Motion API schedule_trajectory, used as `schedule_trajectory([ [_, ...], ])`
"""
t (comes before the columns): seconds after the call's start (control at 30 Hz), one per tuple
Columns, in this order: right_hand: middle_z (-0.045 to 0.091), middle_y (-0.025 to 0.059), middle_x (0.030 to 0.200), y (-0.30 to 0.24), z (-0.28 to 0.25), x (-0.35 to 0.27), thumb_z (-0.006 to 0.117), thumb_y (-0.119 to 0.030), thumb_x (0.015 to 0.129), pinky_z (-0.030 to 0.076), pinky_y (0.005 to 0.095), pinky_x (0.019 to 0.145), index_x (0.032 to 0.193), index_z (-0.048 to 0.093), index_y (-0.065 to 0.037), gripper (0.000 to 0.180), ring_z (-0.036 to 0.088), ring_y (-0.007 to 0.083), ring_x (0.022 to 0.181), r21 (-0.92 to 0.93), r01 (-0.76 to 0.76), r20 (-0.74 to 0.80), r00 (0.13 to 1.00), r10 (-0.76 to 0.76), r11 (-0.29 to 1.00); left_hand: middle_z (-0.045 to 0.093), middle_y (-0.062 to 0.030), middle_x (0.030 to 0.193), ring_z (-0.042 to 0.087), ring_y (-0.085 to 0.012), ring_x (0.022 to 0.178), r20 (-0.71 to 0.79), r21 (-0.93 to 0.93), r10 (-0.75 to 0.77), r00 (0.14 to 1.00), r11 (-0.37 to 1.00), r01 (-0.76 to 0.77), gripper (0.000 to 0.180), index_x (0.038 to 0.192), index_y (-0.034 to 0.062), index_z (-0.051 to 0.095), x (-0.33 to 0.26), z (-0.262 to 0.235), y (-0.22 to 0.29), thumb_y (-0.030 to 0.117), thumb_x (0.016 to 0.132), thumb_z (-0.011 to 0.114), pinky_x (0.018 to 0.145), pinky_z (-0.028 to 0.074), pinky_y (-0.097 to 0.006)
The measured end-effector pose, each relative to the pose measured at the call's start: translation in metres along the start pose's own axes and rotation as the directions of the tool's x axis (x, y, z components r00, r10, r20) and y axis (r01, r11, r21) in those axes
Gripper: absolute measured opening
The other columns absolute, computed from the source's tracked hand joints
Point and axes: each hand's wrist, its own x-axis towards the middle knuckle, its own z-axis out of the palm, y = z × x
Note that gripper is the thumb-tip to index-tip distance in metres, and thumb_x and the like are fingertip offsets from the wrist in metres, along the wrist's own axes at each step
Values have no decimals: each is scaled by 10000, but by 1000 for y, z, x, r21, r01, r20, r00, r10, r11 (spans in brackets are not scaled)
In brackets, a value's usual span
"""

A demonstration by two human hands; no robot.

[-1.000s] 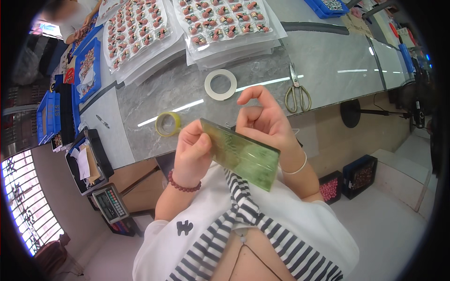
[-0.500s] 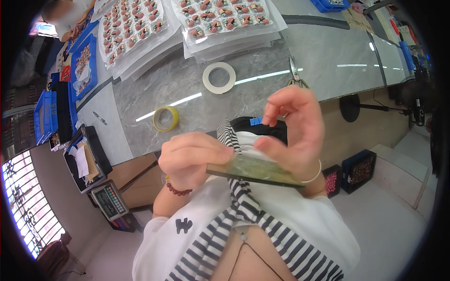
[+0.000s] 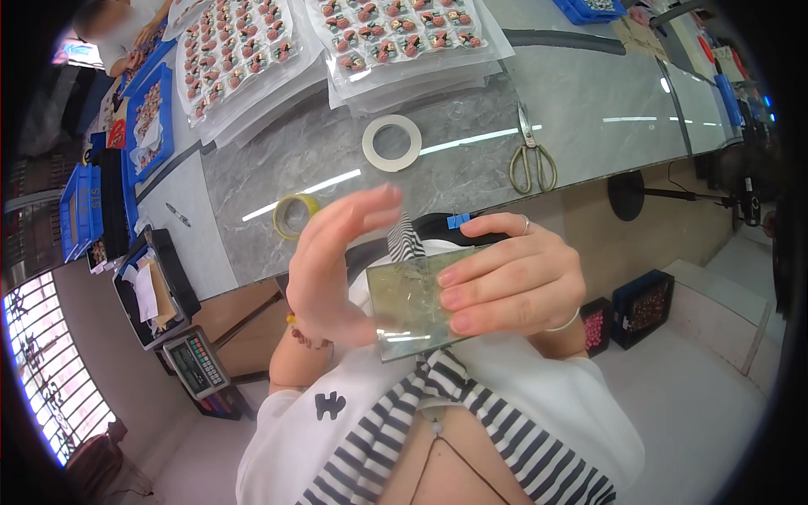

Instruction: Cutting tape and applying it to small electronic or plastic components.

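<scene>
My right hand (image 3: 513,282) holds a flat, shiny greenish rectangular card in a clear sleeve (image 3: 410,307) close to my chest, fingers spread across its face. My left hand (image 3: 332,265) stands upright at the card's left edge, palm toward it, fingers straight and apart; its heel touches the card's lower left corner. A beaded bracelet sits on my left wrist and a thin bangle on my right.
On the grey marble table (image 3: 471,160) lie a white tape roll (image 3: 391,141), a yellow tape roll (image 3: 295,215) and scissors (image 3: 530,156). Clear trays of small red pieces (image 3: 396,29) fill the far side. Blue bins (image 3: 76,210) and a scale (image 3: 195,362) stand left. Another person (image 3: 109,29) works far left.
The card has turned from edge-on and low to facing up in my right hand. My left hand has let go of its top and opened beside it.
</scene>
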Motion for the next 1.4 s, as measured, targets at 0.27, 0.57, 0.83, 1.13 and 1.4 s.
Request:
schedule_trajectory([
  [0.27,713,101,906,1,2,-2,650,-89,802,468,370,934,882,734,-42,125,695,208,890,73,4,-8,1000,-3,997,679,-54,825,659,-240,853,489,-248,136,862,969,-12,158,792,61,724,28,-32,-10,156,696,807,907,460,-438],
  [0.57,650,82,891,3,12,-2,766,-105,695,489,405,867,758,749,-92,67,639,238,839,224,-76,-18,996,82,972,661,-51,793,611,-212,760,655,-464,156,739,855,231,196,803,49,717,36,-32,-23,209,729,802,813,453,-361],
  [0.83,458,19,876,2,16,-9,838,-126,559,483,397,792,700,751,-138,165,500,200,849,142,-89,-84,991,102,986,625,-43,861,561,-202,800,577,-172,-298,760,865,470,375,880,46,677,40,-26,-2,258,636,868,762,438,-320],
  [1.13,473,56,872,15,18,-15,834,-134,637,472,378,760,917,668,-49,337,521,220,835,248,-113,-169,973,158,962,709,-92,834,683,-223,784,534,182,30,845,972,-149,310,865,39,719,26,-31,18,288,698,795,824,487,-375],
  [1.4,596,56,757,19,9,-21,822,-11,659,448,274,646,760,569,-28,273,567,158,684,218,-260,-230,923,308,941,710,-110,949,681,-187,822,292,154,-362,885,931,330,298,991,0,697,9,-28,11,-19,698,750,801,530,-320],
])
